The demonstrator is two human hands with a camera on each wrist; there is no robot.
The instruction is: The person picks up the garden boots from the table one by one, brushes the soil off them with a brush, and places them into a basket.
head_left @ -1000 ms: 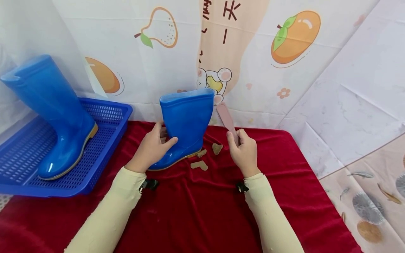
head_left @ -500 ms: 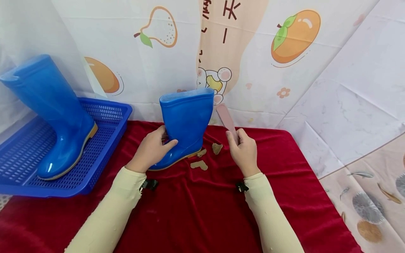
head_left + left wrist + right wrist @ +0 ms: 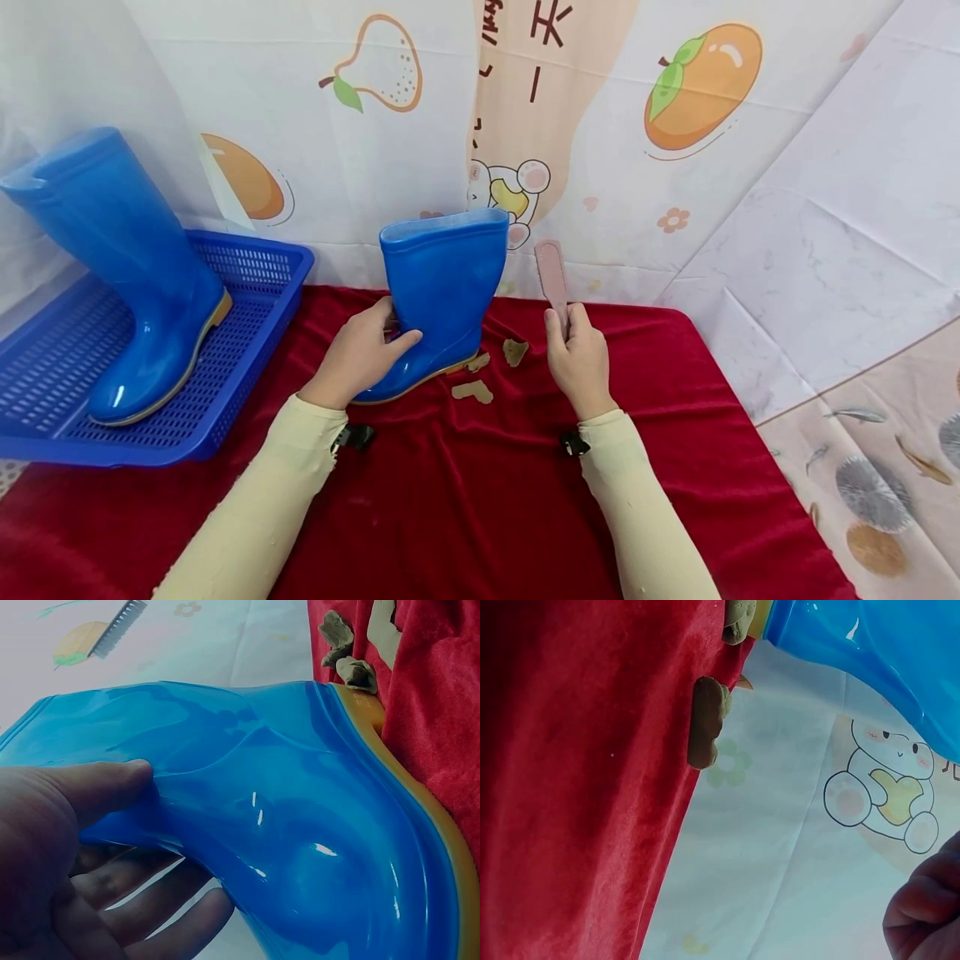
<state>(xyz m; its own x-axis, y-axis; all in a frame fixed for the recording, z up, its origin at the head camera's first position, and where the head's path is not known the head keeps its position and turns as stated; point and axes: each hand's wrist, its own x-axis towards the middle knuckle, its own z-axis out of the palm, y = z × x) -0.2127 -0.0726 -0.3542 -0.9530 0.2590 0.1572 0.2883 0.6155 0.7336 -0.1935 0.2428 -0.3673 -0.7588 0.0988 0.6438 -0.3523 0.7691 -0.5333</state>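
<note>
A blue rain boot (image 3: 446, 275) with a yellowish sole stands upright on the red cloth, toe to the left. My left hand (image 3: 356, 354) holds it at the front of the ankle. In the left wrist view the thumb (image 3: 112, 787) lies on one side of the shaft, while the other fingers curl under it. To the boot's right, my right hand (image 3: 579, 362) grips a pink-backed brush (image 3: 552, 271) by its handle, head up and apart from the boot. Grey bristles of the brush (image 3: 118, 630) show in the left wrist view.
Brownish clay-like pieces lie by the heel: one piece (image 3: 514, 352) to the right, another (image 3: 474, 392) in front, a third (image 3: 477, 362) against the sole. On the left, a blue plastic basket (image 3: 288, 308) holds a second blue boot (image 3: 153, 275). A printed curtain (image 3: 600, 208) hangs behind.
The brush has swung more upright and slightly to the right in my right hand. My left hand's fingers have settled lower around the boot's ankle. The boot stays put.
</note>
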